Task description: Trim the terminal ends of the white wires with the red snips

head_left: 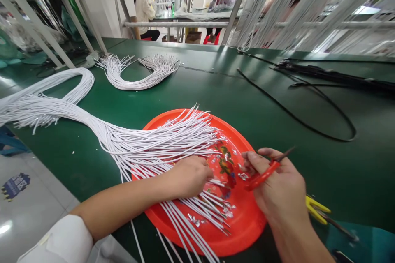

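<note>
A red tray [243, 230] with a printed fruit pattern stands on the green table, small shiny scraps scattered in it. Across it lies a large bundle of thin white cables [145, 141], their ends fanned out to the right. My left hand [193, 176] is closed among these cables over the tray's middle; its fingertips are mostly hidden behind the hand. Over the tray's right rim, my right hand [277, 185] grips red-handled scissors [263, 176], with the blades pointing away to the upper right. Its thumb and forefinger are close together near the scraps.
Another curved white cable bundle [135, 84] lies farther back, and a looped one [77, 82] at left. Black cables [333, 78] lie at right. A yellow-handled tool [317, 209] is beside my right wrist. Metal racks [185, 24] and seated people are beyond the table.
</note>
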{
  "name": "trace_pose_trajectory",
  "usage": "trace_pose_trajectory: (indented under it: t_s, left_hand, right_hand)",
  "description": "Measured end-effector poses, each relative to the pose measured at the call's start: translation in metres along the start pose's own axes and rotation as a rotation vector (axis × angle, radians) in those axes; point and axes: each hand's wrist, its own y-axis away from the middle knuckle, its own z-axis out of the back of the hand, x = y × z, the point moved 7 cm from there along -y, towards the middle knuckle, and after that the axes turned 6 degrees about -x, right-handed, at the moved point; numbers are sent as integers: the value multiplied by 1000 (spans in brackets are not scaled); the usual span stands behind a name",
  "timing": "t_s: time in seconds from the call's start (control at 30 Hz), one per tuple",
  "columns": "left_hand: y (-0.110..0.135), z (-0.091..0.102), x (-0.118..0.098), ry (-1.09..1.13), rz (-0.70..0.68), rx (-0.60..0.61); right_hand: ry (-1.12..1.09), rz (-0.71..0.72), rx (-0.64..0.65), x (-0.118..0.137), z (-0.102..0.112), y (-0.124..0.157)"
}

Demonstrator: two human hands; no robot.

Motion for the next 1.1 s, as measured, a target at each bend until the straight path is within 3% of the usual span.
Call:
trace_pose_trajectory:
  t_s: [0.1, 0.17, 0.23, 0.37, 0.43, 0.7, 0.93, 1.1]
  left_hand:
    - [3, -8, -6, 107, -72, 149]
    - [3, -9, -7, 151, -92, 176]
    - [0, -5, -3, 119, -74, 104]
    - [-4, 11, 15, -77, 46, -148]
    - [-4, 16, 23, -167, 92, -198]
    - [-5, 17, 22, -396, 159, -33]
    - [-12, 6, 15, -533, 104, -30]
    - [-13, 11, 14, -492, 148, -6]
  right_hand:
    - [91, 41, -17, 0, 0, 0]
    - [178, 71, -7, -1, -2, 1]
    - [229, 94, 7, -3, -4, 1]
    - [239, 75, 11, -10, -3, -1]
    - [233, 57, 17, -13, -3, -2]
    - [214, 66, 59, -15, -6, -1]
    - [172, 29, 63, -16, -9, 1]
    - [186, 20, 107, -18, -13, 3]
